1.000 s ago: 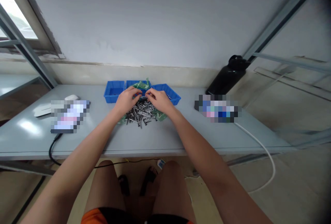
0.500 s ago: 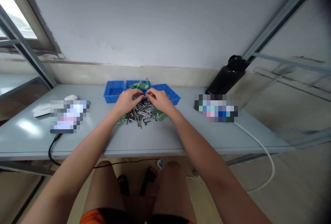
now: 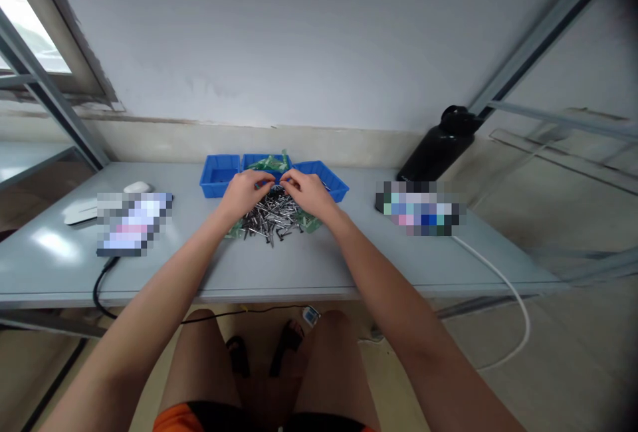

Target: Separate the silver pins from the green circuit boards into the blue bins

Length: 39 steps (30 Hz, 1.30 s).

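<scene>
A heap of loose metal screws (image 3: 273, 218) lies on the grey table, with bits of green plastic film (image 3: 310, 222) at its sides. Above the far part of the heap, my left hand (image 3: 245, 193) is closed in a pinch. Close beside it my right hand (image 3: 310, 193) also pinches, its fingertips near those of the left. Whatever sits between the fingers is too small to make out. Behind the hands stand a left blue bin (image 3: 220, 186), a middle blue bin with green plastic (image 3: 270, 163) in it, and a right blue bin (image 3: 335, 190) partly covered by my right hand.
A phone with a blurred screen (image 3: 135, 222) lies on the left, near a white earbud case (image 3: 137, 188). To the right are another blurred device (image 3: 419, 209) with a white cable (image 3: 513, 292) and a black bottle (image 3: 437, 146). A wall rises behind the table (image 3: 284, 272).
My fingertips have drawn very slightly apart. Both hands otherwise keep their place over the heap, and the bins have not moved.
</scene>
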Motion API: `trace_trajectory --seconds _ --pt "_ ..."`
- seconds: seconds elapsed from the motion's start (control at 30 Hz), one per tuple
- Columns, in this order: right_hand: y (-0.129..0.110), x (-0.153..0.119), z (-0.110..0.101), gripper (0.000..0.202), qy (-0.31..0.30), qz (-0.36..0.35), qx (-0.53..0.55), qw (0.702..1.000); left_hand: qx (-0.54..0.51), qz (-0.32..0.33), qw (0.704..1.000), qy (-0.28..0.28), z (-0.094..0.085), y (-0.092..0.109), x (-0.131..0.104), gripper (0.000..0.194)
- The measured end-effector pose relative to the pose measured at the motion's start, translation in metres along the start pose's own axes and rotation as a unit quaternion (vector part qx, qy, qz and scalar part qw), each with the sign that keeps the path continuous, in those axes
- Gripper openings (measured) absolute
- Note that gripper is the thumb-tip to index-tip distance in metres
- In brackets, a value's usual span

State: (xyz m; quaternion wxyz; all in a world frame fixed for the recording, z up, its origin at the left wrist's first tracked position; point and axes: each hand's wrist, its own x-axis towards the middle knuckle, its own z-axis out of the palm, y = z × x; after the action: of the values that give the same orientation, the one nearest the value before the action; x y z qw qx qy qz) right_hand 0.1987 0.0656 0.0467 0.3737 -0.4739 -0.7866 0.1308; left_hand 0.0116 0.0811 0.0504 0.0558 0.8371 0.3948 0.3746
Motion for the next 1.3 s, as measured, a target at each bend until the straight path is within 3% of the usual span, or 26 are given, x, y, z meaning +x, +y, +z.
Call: trace_trajectory --seconds 0.17,0.3,0.43,0.6,0.7,0.77,0.83,0.97,1.2,1.3 --pt "0.002 0.001 0.000 0.018 0.006 -0.012 -0.001 1.000 0.027 -0.026 0.999 0.010 -0.004 -0.007 0.003 0.019" --pt "0.005 0.001 0.002 0.023 0.003 -0.001 0.007 1.000 0.124 -0.114 0.981 0.094 -0.017 -0.037 0.002 0.020" --pt "0.004 0.000 0.003 0.017 -0.032 -0.001 0.006 0.999 0.168 -0.160 0.967 0.102 -0.029 -0.061 -0.003 0.016" --pt "0.004 0.000 0.003 0.017 -0.036 0.000 0.009 0.999 0.235 -0.208 0.948 0.055 -0.032 -0.055 -0.005 0.020" --pt "0.006 0.000 0.002 0.017 -0.031 0.001 0.004 1.000 0.212 -0.183 0.958 0.053 -0.032 -0.049 -0.002 0.021" --pt "0.007 0.000 0.003 0.016 -0.046 0.003 -0.002 0.999 0.182 -0.128 0.975 0.025 -0.030 -0.043 0.000 0.021" --pt "0.009 0.001 0.006 0.015 -0.069 -0.003 -0.017 0.997 0.146 -0.062 0.987 -0.038 -0.025 -0.035 0.002 0.022" --pt "0.017 0.003 0.013 0.016 -0.090 -0.038 -0.071 0.993 0.098 0.035 0.979 -0.176 -0.012 -0.016 0.000 0.021" --pt "0.017 0.002 0.015 0.018 -0.135 -0.039 -0.151 0.979 0.063 -0.022 0.944 -0.323 -0.017 0.000 -0.002 0.017" --pt "0.010 0.001 0.013 0.019 -0.140 -0.028 -0.147 0.979 0.023 -0.015 0.936 -0.352 -0.023 0.009 -0.002 0.019"
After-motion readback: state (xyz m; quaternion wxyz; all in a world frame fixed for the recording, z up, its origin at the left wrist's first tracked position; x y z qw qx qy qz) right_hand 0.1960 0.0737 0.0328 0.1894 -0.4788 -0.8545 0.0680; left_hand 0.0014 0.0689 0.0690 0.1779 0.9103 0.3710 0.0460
